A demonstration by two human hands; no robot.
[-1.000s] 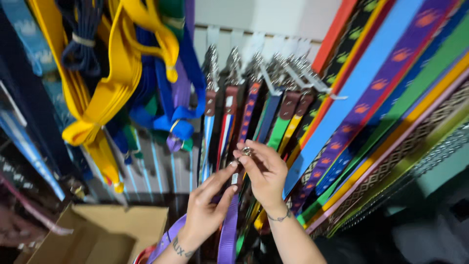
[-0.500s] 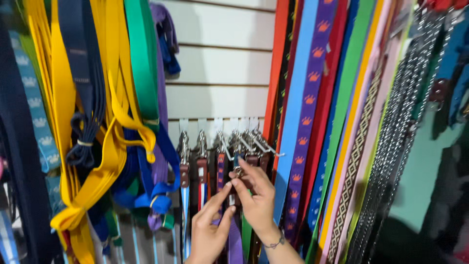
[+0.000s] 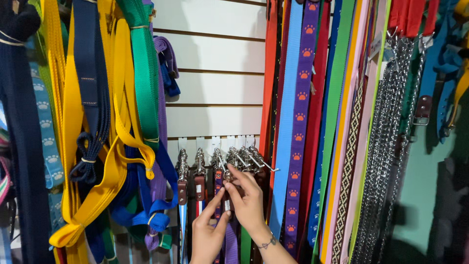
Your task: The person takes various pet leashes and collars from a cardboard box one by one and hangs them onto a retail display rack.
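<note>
Pinching the purple leash (image 3: 229, 239) by its metal clip (image 3: 227, 174) between both hands (image 3: 232, 215), I could knock neighbouring clips (image 3: 183, 166) off the hooks (image 3: 261, 164) just above.

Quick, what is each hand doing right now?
Left hand: closed on the purple leash, below its clip.
Right hand: fingers pinching the leash's metal clip.

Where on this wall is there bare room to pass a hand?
Bare slat panel lies between the green strap and the orange strap, above the metal clips. Crowded elsewhere: both hands, left hand and right hand, work at the clips; chains fill the right.
</note>
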